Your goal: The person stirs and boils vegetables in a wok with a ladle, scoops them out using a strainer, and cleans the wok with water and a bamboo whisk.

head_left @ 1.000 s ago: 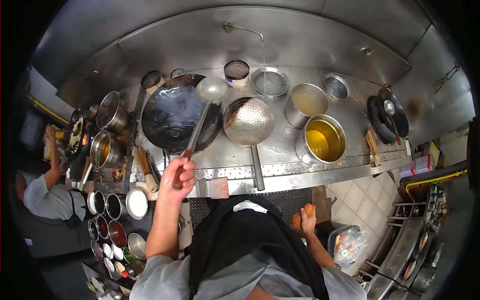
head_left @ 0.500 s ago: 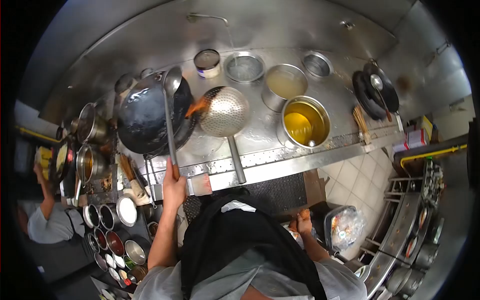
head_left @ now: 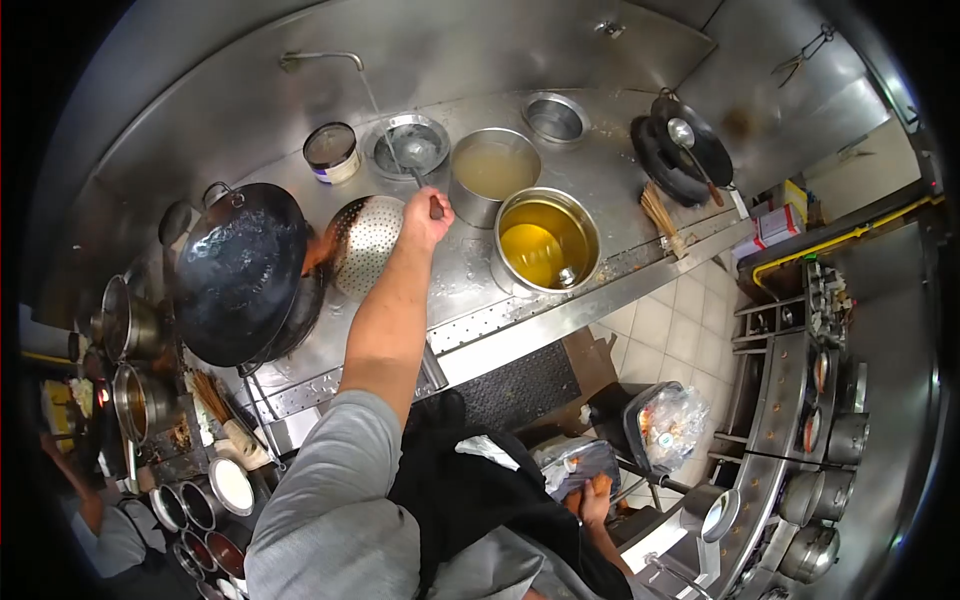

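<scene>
My left hand [head_left: 428, 215] reaches far out over the steel cooking line, shut on the long handle of a ladle [head_left: 409, 163]. The ladle's bowl rests in a shallow round steel basin [head_left: 434, 134] under a running tap [head_left: 318, 58]. Just left of my forearm lies a perforated steel strainer [head_left: 362, 243], leaning against a large black wok [head_left: 238, 270]. My right hand [head_left: 592, 497] hangs low by my hip and grips an orange cloth [head_left: 600, 484]. A black apron covers my front.
A pot of yellow oil [head_left: 545, 240] and a pot of pale broth [head_left: 494, 168] stand right of my hand. Further right sit a small steel bowl [head_left: 554, 117], stacked black pans [head_left: 682, 150] and a bamboo brush [head_left: 660, 215]. Sauce containers [head_left: 190, 505] and another person's arm [head_left: 100, 530] are at the lower left.
My left hand swung the ladle from above the wok rightward to the basin under the tap. My view turned to the right. My right hand stayed low with the orange cloth.
</scene>
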`<state>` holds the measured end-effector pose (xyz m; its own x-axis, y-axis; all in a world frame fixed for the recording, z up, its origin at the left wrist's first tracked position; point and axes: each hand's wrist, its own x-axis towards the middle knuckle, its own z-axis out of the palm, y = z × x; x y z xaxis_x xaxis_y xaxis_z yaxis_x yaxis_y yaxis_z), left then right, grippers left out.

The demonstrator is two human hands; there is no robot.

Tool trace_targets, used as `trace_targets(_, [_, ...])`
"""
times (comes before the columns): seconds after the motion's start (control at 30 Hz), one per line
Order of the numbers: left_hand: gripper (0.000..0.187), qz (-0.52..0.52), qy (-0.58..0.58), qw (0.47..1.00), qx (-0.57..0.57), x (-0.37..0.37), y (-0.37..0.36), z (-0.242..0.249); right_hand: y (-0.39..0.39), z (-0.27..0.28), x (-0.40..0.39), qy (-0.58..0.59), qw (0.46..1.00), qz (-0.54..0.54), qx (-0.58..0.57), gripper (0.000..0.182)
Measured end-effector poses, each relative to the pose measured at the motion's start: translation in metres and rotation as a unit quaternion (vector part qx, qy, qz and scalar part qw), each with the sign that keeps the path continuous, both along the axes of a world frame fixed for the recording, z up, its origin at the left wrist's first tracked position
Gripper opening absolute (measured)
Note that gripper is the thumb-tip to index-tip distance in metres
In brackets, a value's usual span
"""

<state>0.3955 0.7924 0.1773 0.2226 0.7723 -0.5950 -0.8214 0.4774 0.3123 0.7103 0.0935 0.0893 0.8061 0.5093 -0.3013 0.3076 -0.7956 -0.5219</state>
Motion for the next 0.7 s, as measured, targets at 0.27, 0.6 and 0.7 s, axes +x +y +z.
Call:
trace_targets(0.27, [0.010, 0.019, -0.240, 0.966, 0.097, -0.082, -0.084, 0.044, 0.068, 0.043, -0.057, -0.012, 0.997, 0.053, 0.057, 0.067])
trace_targets(0.6, [0.004, -0.023, -0.188, 0.973, 0.134, -0.265, -0.283, 0.155, 0.317, 0.110, -0.322, 0.349, 0.826, 0.354, 0.266, 0.041])
trace_targets(0.7, [0.006, -0.014, -0.142, 0.982, 0.121, -0.311, -0.350, 0.180, 0.361, 0.089, -0.429, 0.484, 0.758, 0.378, 0.221, 0.042])
